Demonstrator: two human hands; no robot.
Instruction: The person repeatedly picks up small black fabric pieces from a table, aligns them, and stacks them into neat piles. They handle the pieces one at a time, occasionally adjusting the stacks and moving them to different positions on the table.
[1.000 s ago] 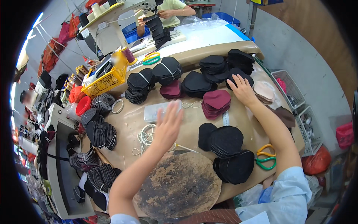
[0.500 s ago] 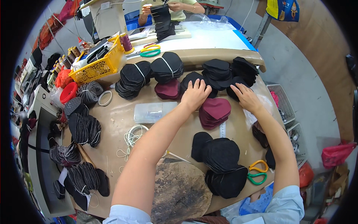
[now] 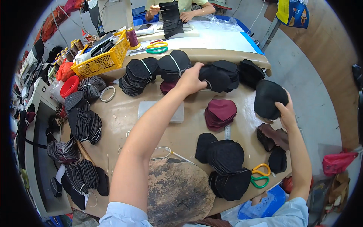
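Observation:
My left hand [image 3: 193,79] is closed on the left side of a stack of black rounded pieces [image 3: 216,78] near the far edge of the table. Out to the right, my right hand [image 3: 287,112] grips another black stack [image 3: 270,99] by its near right edge, thumb on top. A third black pile [image 3: 227,70] lies right behind the left hand's stack. Between and nearer than my hands sits a maroon stack [image 3: 221,114]. Partly covered by my left wrist is a second maroon stack [image 3: 166,87]. Tied black bundles [image 3: 140,73] stand left of it.
Black stacks [image 3: 226,157] lie near me beside scissors with orange and green handles [image 3: 261,176]. My left forearm crosses a clear plastic box [image 3: 177,112]. Grey tied bundles [image 3: 85,126] line the left side, below a yellow basket [image 3: 100,60]. A co-worker's hands [image 3: 186,16] hold black strips across the table.
Both hands have taken hold of black stacks. The right hand carried its stack right and nearer; the left hand's stack is now tilted.

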